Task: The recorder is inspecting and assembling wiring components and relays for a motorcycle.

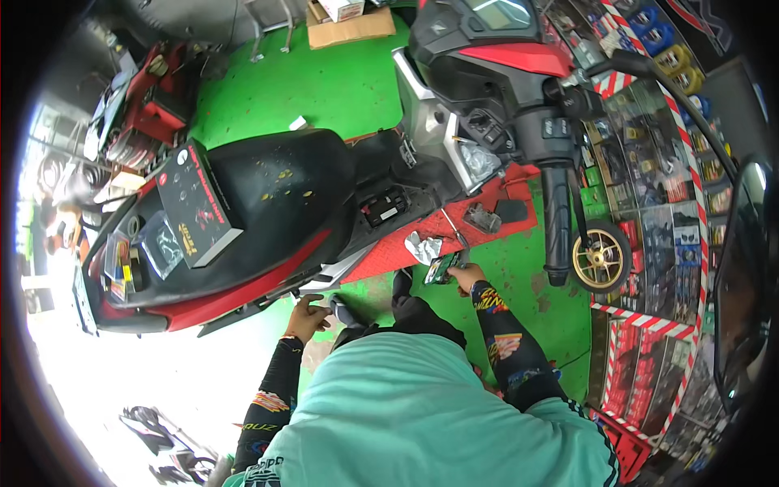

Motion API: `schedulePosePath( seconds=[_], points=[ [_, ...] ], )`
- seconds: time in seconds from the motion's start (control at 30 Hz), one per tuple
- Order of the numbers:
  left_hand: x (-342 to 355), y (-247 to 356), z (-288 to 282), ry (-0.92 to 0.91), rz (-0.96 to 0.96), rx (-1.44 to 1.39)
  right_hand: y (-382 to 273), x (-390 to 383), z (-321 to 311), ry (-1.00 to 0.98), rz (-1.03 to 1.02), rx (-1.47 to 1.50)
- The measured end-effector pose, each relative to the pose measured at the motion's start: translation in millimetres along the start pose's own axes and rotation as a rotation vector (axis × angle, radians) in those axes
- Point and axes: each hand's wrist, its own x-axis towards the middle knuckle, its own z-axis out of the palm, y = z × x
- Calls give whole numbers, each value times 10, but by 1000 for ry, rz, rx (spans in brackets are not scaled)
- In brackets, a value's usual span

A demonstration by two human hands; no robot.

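Note:
My right hand (468, 278) is closed on the edge of a small dark packet with green patches (441, 269), beside a crumpled silvery-white wrapper (423, 247). My left hand (307, 317) hangs by the lower side of a black and red scooter (268, 195), its fingers loosely bent and apart with nothing visible in them. On the scooter's seat lies a black box with red trim (199, 203), near a clear plastic pack (163, 246). A compartment with a dark battery-like block (385, 208) is exposed in the scooter's footwell.
A screwdriver-like tool (454, 227) lies on a red mat (503, 213) beside the scooter. The handlebar grip (557, 219) and mirror (742, 268) jut out at right. Glass display cases (653, 203) with striped edging line the right side. A flattened cardboard box (349, 31) sits on the green floor.

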Motion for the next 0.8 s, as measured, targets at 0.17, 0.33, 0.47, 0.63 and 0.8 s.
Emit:
schedulePosePath(
  seconds=[0.17, 0.33, 0.47, 0.63, 0.8],
  points=[
    [-104, -134, -6, 163, -7, -49, -275, 345, -105, 110, 208, 293],
    [-225, -164, 105, 191, -12, -90, -31, 757, -213, 308, 115, 25],
    [-330, -223, 103, 229, 38, -131, -401, 266, -112, 46, -5, 297],
    [-297, 305, 176, 148, 240, -70, -786, -444, 1, -437, -159, 558],
    [-658, 1523, 430, -94, 616, 132, -1611, -1664, 40, -674, -617, 330]
  ],
)
